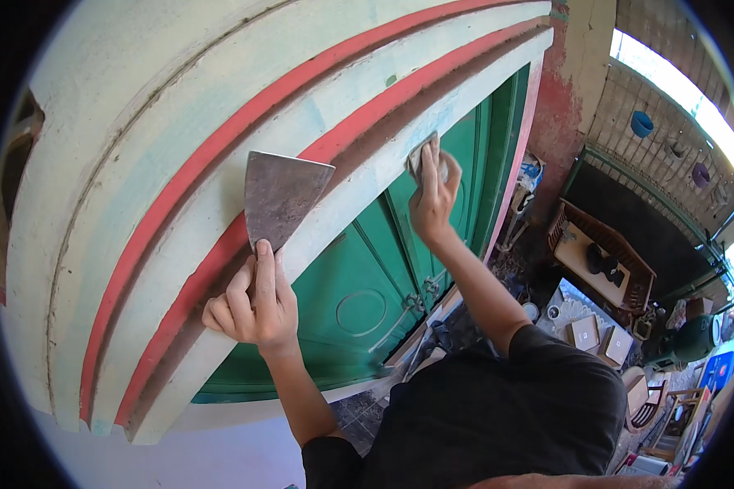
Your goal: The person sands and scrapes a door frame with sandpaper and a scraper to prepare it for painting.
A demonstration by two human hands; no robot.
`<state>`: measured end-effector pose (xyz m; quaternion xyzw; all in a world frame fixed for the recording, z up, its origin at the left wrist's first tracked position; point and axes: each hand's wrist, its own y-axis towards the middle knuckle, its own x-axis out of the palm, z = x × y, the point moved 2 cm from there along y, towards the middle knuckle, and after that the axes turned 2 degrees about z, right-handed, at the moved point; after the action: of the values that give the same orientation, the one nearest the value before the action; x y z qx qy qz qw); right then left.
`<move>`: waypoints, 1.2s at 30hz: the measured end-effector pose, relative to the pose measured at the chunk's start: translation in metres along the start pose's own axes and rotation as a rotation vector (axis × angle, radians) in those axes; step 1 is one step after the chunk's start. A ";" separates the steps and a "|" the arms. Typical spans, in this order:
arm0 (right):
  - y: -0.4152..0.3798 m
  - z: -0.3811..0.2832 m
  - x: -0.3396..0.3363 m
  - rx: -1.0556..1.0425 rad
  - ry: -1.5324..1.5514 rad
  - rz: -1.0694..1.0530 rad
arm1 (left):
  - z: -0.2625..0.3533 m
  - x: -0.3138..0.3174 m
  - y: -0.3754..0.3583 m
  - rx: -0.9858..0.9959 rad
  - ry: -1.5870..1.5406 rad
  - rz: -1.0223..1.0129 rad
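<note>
A wide metal scraper [284, 198] is held by my left hand [257, 306], its blade pointing up in front of the red stripes on the white moulding [359, 175]. The fingers are closed around the scraper's lower end, and its handle is hidden. My right hand [435, 191] presses a small greyish pad [420, 161] with its fingertips against the lowest white band of the moulding, above the green door [375, 269]. What the pad is made of cannot be made out.
To the right, below, stand a wooden bench [599, 257], a table with boxes [583, 332] and a wooden chair [646, 407]. A blue pot [642, 124] hangs on the slatted wall. Door handles [416, 301] project below my right arm.
</note>
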<state>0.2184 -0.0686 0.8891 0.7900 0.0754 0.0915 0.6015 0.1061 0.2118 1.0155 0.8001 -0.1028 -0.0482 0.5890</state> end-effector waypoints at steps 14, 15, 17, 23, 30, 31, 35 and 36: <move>0.037 0.017 -0.001 0.160 -0.068 -0.040 | 0.000 0.001 0.000 -0.013 -0.010 -0.009; 0.049 0.024 0.001 0.235 -0.115 -0.048 | 0.000 0.000 0.001 -0.012 -0.013 -0.006; 0.055 0.019 -0.001 0.287 -0.112 -0.062 | 0.000 -0.001 0.003 -0.013 -0.031 -0.016; 0.002 -0.032 -0.016 0.112 -0.033 -0.055 | 0.001 -0.002 0.003 -0.003 -0.047 -0.030; 0.077 0.031 -0.015 0.234 -0.207 -0.168 | -0.001 -0.004 0.004 -0.034 -0.081 -0.054; 0.071 0.025 -0.014 0.234 -0.211 -0.160 | -0.002 -0.003 0.004 -0.031 -0.085 -0.047; 0.032 -0.042 -0.029 0.197 -0.098 -0.168 | 0.000 -0.002 0.003 -0.036 -0.086 -0.046; 0.027 -0.051 -0.035 0.153 -0.093 -0.226 | -0.001 -0.003 0.004 -0.041 -0.087 -0.053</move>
<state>0.1729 -0.0365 0.9264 0.8234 0.1427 -0.0196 0.5489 0.1028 0.2122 1.0190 0.7876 -0.1062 -0.1007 0.5986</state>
